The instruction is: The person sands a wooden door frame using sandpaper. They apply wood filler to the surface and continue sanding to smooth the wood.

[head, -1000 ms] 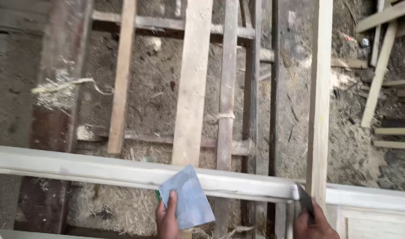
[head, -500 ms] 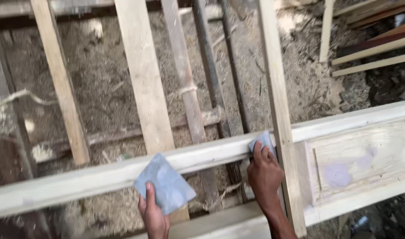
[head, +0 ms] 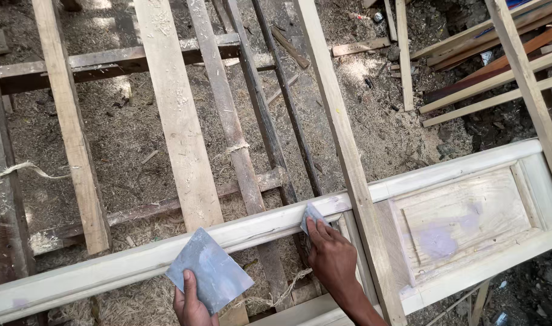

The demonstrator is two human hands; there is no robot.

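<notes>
Pale, filler-smeared wood across the view: the long moulded rail [head: 167, 250] of a door frame, running from lower left up to the right and serving as the landmark here. Right hand [head: 331, 258] now pressed down on that rail, fingers closed over a small folded scrap of grey sandpaper [head: 311, 216], pad flat against the top edge just left of where the leaning pale batten [head: 342, 151] crosses over. Half a second back, same hand sat at the same joint, but the view has swung and the rail now rises the other way; a second back, gripping something dark at the rail's far right end. So: travelled along the rail and settled into rubbing at one spot, by the look of it.

Left hand [head: 191, 302] below the rail, near the frame's bottom edge, thumb clamped over a square grey-blue sheet of sandpaper [head: 209, 278], held up at a tilt with its top corner overlapping the rail's near face. Unchanged through all three moments — held in reserve, not working.

Right of the rail's joint, the recessed panel [head: 463, 217] with purplish filler patches. Beyond the rail, sawdust-covered ground [head: 125, 133] and loose planks [head: 173, 115] laid across darker crosspieces.

Judgement: sanding of the rail under way at the joint, most of its length leftwards seemingly untouched.
</notes>
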